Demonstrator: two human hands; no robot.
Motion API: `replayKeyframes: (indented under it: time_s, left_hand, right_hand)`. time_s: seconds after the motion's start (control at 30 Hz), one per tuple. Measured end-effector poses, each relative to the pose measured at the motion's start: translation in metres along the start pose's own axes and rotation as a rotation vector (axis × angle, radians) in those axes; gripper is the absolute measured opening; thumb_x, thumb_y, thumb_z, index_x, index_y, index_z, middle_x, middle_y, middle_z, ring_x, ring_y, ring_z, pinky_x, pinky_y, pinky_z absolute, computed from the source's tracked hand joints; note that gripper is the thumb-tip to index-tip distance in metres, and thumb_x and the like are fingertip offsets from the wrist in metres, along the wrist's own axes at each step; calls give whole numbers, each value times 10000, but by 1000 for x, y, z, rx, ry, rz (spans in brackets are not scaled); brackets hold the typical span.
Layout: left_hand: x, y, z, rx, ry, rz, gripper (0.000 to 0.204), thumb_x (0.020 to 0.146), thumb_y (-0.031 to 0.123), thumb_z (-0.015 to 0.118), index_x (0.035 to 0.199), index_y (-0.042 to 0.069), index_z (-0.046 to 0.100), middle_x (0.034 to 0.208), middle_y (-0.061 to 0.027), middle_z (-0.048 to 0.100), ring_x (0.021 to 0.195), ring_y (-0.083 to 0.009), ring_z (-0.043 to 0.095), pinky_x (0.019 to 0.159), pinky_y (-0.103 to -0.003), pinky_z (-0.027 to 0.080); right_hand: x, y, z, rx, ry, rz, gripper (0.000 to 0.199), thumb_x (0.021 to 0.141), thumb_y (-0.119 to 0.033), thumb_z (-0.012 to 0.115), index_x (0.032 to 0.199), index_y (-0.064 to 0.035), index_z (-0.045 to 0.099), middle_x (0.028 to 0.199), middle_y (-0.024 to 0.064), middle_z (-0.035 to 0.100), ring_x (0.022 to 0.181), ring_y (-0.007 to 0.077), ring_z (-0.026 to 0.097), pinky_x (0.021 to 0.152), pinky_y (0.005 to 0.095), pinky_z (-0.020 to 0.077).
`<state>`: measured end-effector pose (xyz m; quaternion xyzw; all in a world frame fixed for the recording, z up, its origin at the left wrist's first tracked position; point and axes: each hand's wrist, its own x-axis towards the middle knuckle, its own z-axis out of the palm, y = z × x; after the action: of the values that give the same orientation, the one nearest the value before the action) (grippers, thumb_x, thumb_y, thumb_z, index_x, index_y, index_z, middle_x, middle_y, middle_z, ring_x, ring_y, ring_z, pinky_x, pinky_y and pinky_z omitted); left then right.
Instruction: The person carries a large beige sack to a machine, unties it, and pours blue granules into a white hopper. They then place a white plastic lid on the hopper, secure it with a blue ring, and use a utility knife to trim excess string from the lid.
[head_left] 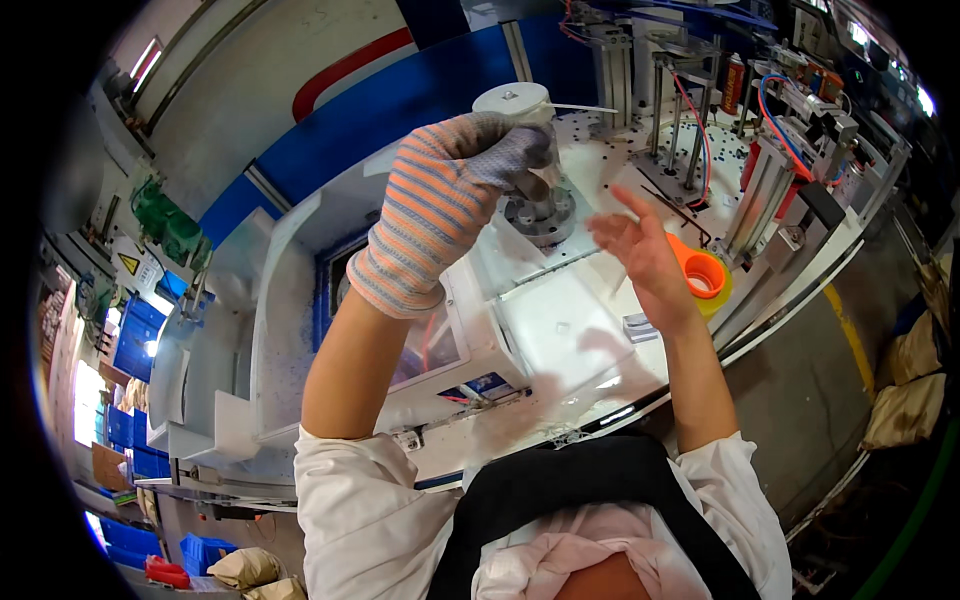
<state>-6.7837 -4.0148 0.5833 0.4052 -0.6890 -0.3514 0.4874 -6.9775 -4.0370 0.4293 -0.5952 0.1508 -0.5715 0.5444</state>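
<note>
My left hand [455,190] wears an orange-and-grey striped knit glove with dark fingertips. Its fingers are curled closed in front of a white round-topped cylinder [512,98]; what lies inside them is hidden. Below the fist, a round metal flange with bolts [540,215] sits on the white work surface. My bare right hand [645,255] hovers over that surface with its fingers apart and nothing in it. Close to its wrist lies an orange ring [704,274] on a yellow roll.
A white machine housing [460,340] with a clear window stands left of the work surface [570,330]. Metal posts with red and blue air hoses [690,120] rise at the back right. Beyond the right edge are paper sacks [905,410] on the floor.
</note>
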Motion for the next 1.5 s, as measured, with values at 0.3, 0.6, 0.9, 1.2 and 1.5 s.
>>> replayKeyframes:
  time_s: [0.3, 0.6, 0.9, 1.2, 1.5]
  left_hand:
    - [-18, -27, -38, 243, 214, -19, 175, 870, 133, 616, 919, -32, 651, 824, -103, 667, 744, -148, 639, 702, -255, 518]
    - [-86, 53, -9, 1121, 91, 690, 132, 745, 58, 644, 858, -11, 636, 737, -88, 631, 679, -154, 629, 619, -285, 500]
    - [-120, 9, 48, 820, -246, 1025, 309, 691, 221, 620, 891, -14, 622, 712, -133, 581, 633, -264, 572, 634, -438, 464]
    - [-114, 17, 31, 762, -445, 888, 271, 710, 198, 613, 892, -3, 622, 707, -129, 585, 627, -254, 577, 622, -415, 468]
    - [-105, 26, 24, 794, -513, 850, 235, 730, 176, 606, 893, 9, 622, 701, -126, 589, 621, -244, 581, 610, -393, 471]
  right_hand:
    - [-22, -5, 11, 153, 250, 143, 493, 806, 6, 525, 1281, -24, 398, 669, 19, 483, 609, 122, 501, 629, 263, 434]
    - [-18, -94, 32, -595, 112, -918, 484, 751, -5, 535, 1215, -84, 426, 632, 31, 499, 520, 132, 419, 518, 269, 376]
    - [-48, -191, 48, -661, -975, -624, 167, 594, -10, 683, 725, -43, 585, 709, 93, 616, 678, 251, 620, 667, 339, 538]
    - [-42, -196, 48, -725, -887, -677, 142, 634, -49, 694, 700, -17, 572, 658, 108, 599, 600, 255, 599, 556, 323, 518]
    - [-53, -167, 61, -514, -571, -873, 218, 672, -27, 662, 843, -138, 587, 566, 27, 504, 472, 179, 450, 424, 279, 362]
